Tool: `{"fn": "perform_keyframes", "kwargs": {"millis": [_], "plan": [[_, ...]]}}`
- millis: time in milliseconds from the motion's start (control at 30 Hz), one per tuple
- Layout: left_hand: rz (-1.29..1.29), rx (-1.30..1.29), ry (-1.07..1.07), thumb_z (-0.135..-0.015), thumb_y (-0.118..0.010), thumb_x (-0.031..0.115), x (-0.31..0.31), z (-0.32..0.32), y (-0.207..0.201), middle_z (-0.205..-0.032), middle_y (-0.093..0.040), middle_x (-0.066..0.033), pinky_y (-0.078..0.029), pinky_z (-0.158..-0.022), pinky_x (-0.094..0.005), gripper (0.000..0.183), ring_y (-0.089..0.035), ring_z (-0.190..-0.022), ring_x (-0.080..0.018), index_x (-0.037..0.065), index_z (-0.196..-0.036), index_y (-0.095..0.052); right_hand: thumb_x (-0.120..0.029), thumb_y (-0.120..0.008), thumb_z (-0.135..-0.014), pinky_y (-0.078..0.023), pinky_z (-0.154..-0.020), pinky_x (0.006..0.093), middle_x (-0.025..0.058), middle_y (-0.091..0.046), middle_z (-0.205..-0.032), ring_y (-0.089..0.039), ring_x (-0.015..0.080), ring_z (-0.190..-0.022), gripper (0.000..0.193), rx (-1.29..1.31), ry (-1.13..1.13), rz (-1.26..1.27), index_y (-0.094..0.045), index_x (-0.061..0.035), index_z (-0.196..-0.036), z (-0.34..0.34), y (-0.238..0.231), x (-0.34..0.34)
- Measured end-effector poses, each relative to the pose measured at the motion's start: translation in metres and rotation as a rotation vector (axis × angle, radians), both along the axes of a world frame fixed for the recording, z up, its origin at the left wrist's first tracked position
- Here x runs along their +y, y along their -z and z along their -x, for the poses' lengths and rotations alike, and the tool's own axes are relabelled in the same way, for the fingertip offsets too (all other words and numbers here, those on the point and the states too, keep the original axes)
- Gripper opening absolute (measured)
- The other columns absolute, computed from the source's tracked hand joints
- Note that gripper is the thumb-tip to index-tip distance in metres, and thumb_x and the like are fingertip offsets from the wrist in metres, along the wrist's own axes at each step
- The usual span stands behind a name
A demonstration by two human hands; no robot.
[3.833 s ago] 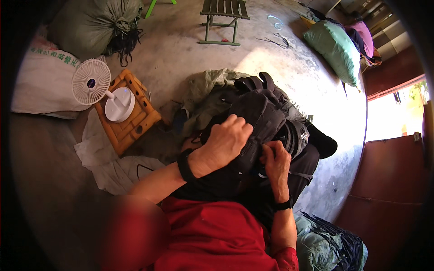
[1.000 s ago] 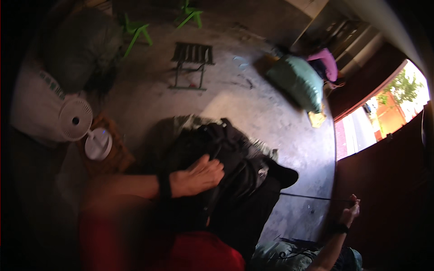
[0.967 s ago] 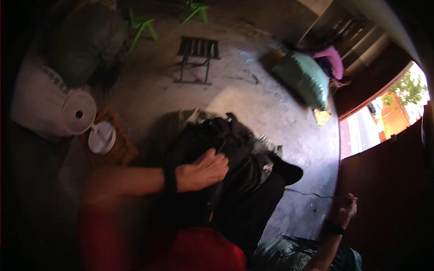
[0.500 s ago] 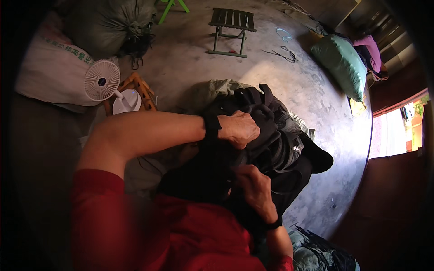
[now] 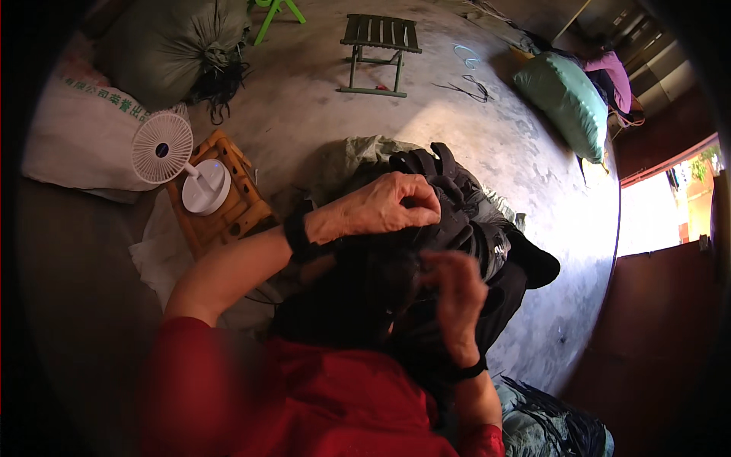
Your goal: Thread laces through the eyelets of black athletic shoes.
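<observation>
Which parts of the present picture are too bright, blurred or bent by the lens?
Head view: glare whitens the floor and opening at right; head view: the right hand is blurred, the left hand sharper; head view: the floor's right edge bows outward.

Left hand (image 5: 387,202) curled over black bag (image 5: 464,199); right hand (image 5: 459,298) just nearer the torso, motion-blurred, grip unreadable. White fan (image 5: 162,139) sits on bamboo stool (image 5: 228,226), left side. Slatted folding stool (image 5: 381,34) ahead on floor (image 5: 320,99). Green sack (image 5: 567,103) far right, near person in pink (image 5: 615,76).
</observation>
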State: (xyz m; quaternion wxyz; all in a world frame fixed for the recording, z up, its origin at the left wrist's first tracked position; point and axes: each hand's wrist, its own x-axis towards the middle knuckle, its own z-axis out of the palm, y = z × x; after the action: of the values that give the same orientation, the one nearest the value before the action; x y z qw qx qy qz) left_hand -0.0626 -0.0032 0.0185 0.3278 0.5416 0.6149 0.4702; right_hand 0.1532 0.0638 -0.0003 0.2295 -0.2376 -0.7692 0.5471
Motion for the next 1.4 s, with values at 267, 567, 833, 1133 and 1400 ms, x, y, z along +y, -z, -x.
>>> {"fn": "perform_keyframes", "kwargs": {"millis": [267, 567, 833, 1133, 1400], "plan": [[-0.362, 0.121, -0.052, -0.082, -0.070, 0.010, -0.002, -0.013, 0.020, -0.098, -0.061, -0.0029, -0.044, -0.089, -0.0324, 0.008, -0.057, -0.097, -0.0190, 0.008, -0.090, -0.068, -0.013, -0.057, -0.099, -0.042, -0.074, 0.0187, -0.0047, -0.065, -0.088, -0.053, 0.0020, -0.082, 0.018, 0.055, 0.005, 0.294, -0.067, 0.0022, -0.102, 0.032, -0.008, 0.015], [-0.016, -0.495, -0.055, -0.096, -0.055, 0.008, -0.022, -0.037, 0.024, -0.092, -0.064, -0.0063, -0.050, -0.079, -0.0271, 0.014, -0.062, -0.090, -0.0128, 0.001, -0.108, -0.057, -0.021, -0.055, -0.100, -0.044, -0.072, 0.0207, -0.0005, -0.061, -0.084, -0.056, 0.0072, -0.075, 0.021, 0.158, -0.096, 0.468, -0.063, -0.0022, -0.097, 0.034, 0.009, 0.016], [-0.209, -0.120, -0.103, -0.088, -0.053, -0.007, -0.032, -0.037, 0.051, -0.102, -0.064, -0.0097, -0.051, -0.084, -0.0331, 0.026, -0.064, -0.096, -0.0213, 0.003, -0.112, -0.056, -0.013, -0.057, -0.097, -0.051, -0.083, 0.0307, 0.0136, -0.067, -0.111, -0.065, 0.0190, -0.098, 0.031, 0.038, 0.279, -0.128, -0.054, -0.0016, -0.125, 0.012, -0.036, 0.052], [-0.326, 0.190, -0.130, -0.081, -0.062, -0.004, -0.026, -0.044, 0.055, -0.093, -0.059, -0.0082, -0.048, -0.082, -0.0357, 0.013, -0.057, -0.093, -0.0256, 0.003, -0.092, -0.065, -0.009, -0.075, -0.078, -0.051, -0.072, 0.0339, 0.0100, -0.064, -0.091, -0.064, 0.0266, -0.083, 0.020, -0.098, -0.004, -0.622, -0.068, -0.0043, -0.096, -0.002, 0.007, 0.001], [-0.285, 0.051, -0.388, -0.083, -0.066, 0.004, -0.006, -0.051, 0.057, -0.087, -0.059, -0.0109, -0.051, -0.068, -0.0351, 0.019, -0.062, -0.075, -0.0265, 0.004, -0.100, -0.058, -0.015, -0.074, -0.074, -0.045, -0.068, 0.0393, 0.0061, -0.056, -0.085, -0.056, 0.0274, -0.080, 0.017, -0.213, -0.006, -1.025, -0.064, -0.0088, -0.086, 0.032, 0.035, -0.013]]}}
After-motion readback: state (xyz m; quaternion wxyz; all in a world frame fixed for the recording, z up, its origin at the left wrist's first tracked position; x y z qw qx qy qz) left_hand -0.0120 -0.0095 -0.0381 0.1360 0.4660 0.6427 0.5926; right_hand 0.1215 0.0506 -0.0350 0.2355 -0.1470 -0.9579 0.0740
